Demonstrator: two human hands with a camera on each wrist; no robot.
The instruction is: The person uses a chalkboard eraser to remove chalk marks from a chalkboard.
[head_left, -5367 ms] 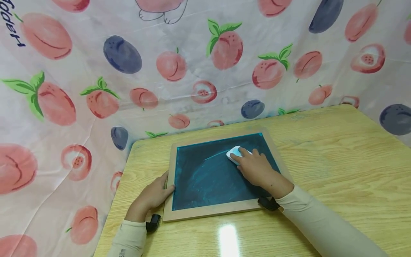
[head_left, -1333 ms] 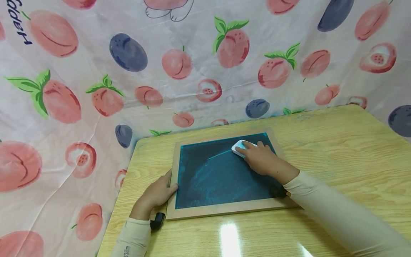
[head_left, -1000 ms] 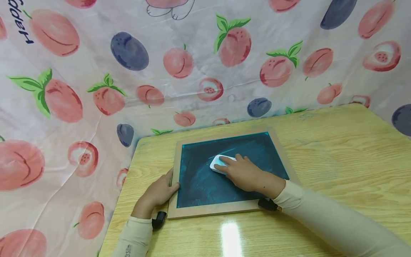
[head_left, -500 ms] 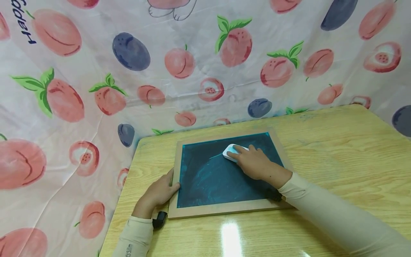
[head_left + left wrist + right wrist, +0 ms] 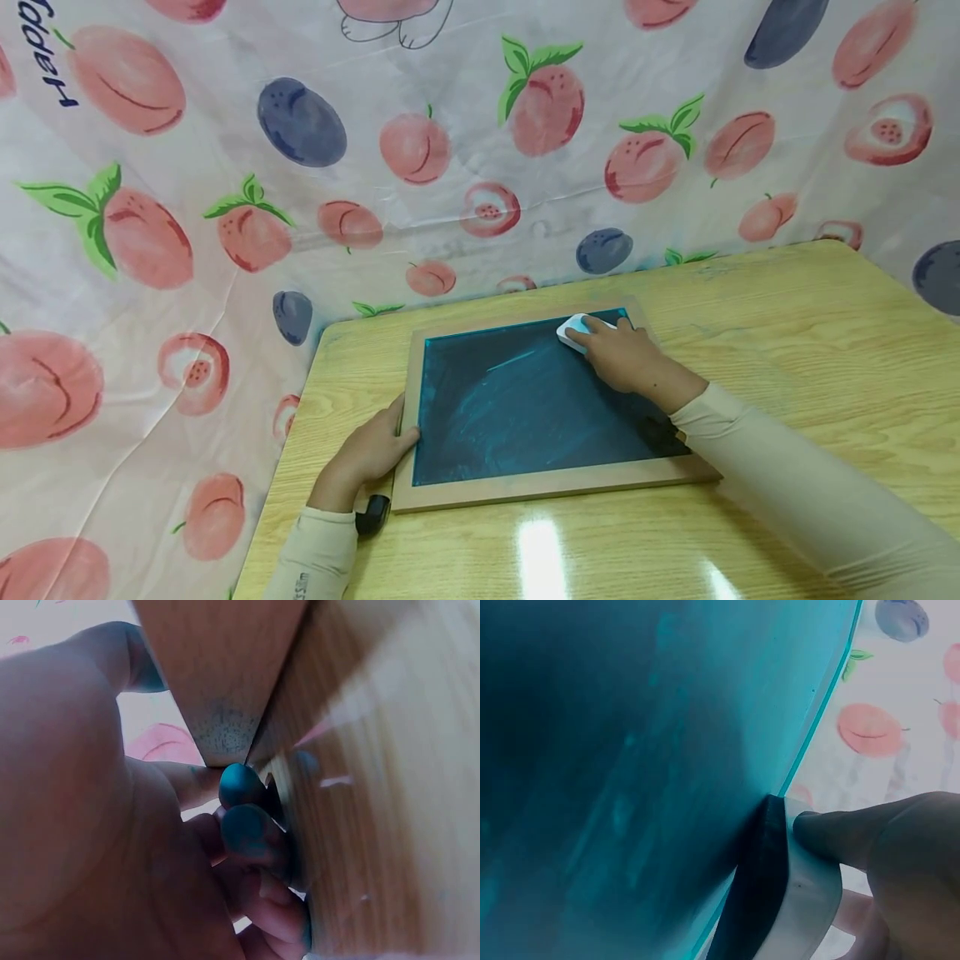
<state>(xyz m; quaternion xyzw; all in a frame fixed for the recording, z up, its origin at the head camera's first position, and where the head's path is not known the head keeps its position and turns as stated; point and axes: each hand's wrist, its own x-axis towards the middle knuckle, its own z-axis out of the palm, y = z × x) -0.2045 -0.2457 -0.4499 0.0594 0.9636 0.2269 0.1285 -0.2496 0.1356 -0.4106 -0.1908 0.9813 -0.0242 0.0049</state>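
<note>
A small framed chalkboard [image 5: 517,408] lies on the table, its dark surface smeared with blue chalk and crossed by one short bright chalk line [image 5: 512,361]. My right hand [image 5: 626,357] grips a white chalkboard eraser [image 5: 576,332] close to the board's upper right edge. In the right wrist view the eraser [image 5: 802,900] shows its dark felt side against the board, with the thumb on its white back. My left hand [image 5: 371,446] holds the wooden frame [image 5: 406,454] at the left side, thumb on top. Blue chalk coats its fingertips [image 5: 244,825] in the left wrist view.
The wooden table [image 5: 787,358] extends to the right of the board. Behind and to the left hangs a white cloth [image 5: 450,83] printed with peaches. Black wrist cameras [image 5: 372,515] sit at both wrists.
My right hand has swept the eraser back and forth over the board, from the middle to the upper right now. The left hand keeps its hold on the frame.
</note>
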